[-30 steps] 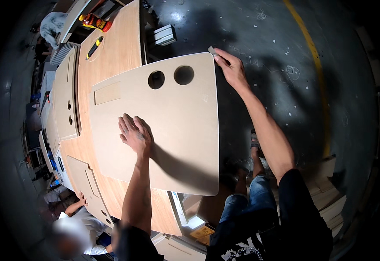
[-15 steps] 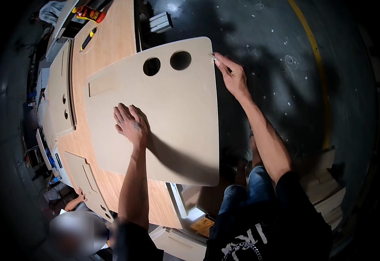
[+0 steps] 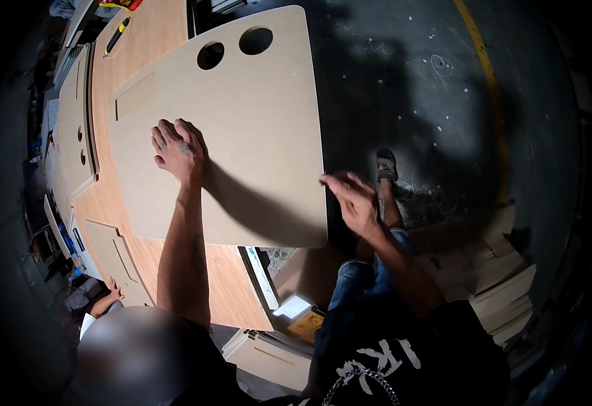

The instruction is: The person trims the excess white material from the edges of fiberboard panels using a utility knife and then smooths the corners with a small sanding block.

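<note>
A large beige board (image 3: 262, 135) with rounded corners, two round holes and a shallow rectangular recess lies on the wood-grain table (image 3: 231, 284), its right side overhanging. My left hand (image 3: 179, 154) rests on the board's face left of the middle, open, fingers slightly bent. At the board's right edge, toward its near corner, is my right hand (image 3: 355, 203), with thumb and forefinger brought together at the edge. Whatever is pinched there is too small and dark to make out.
A yellow-and-black utility knife (image 3: 117, 37) lies at the table's far end. Similar boards (image 3: 76, 128) lie along the left side, where another person's hand (image 3: 114, 291) touches one. Stacked panels (image 3: 506, 304) stand at lower right. Scraps dot the dark floor (image 3: 404, 101).
My right hand has slid down the board's right edge, from near the far corner toward the near one. The left hand keeps its place on the board. The whole view has shifted somewhat.
</note>
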Demonstrator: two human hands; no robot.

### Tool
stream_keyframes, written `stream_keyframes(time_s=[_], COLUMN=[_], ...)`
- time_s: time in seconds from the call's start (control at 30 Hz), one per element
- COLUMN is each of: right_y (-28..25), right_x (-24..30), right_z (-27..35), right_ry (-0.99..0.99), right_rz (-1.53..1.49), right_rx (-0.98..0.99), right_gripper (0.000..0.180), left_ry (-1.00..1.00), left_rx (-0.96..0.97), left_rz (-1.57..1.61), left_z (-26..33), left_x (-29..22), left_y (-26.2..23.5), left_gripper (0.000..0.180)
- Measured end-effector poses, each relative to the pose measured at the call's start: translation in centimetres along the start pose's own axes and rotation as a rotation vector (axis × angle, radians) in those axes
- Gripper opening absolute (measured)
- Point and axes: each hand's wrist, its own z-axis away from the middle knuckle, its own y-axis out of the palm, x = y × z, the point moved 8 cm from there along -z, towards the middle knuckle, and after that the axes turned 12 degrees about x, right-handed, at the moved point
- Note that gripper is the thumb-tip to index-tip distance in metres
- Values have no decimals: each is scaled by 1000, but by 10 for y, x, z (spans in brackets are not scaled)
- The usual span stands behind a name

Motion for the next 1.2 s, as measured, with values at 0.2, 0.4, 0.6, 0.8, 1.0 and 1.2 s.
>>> stream_keyframes(time_s=[0.2,0.4,0.6,0.8,1.0,1.2], right_y=[14,36,-57,-79,-77,-66], right_x=[31,47,-31,-75,-66,-49], right_z=[67,117,-100,-286,-283,-230], right_ry=[-27,-129,-78,-94,-245,-397], right_rz=[85,-2,63,275,250,361], right_rx=[226,526,-168,-224,-102,-84], right_gripper=[43,50,31,30,27,40], left_ry=[-31,-31,-13,-36,-72,-48], left_rx=[27,21,36,-48,-1,10], left_rz=[48,70,78,38,107,129], left_z=[-2,-5,1,0,2,2], left_x=[2,6,-1,3,-1,-9], left_y=[1,3,-2,-2,-5,-8], left_gripper=[59,60,58,56,57,58])
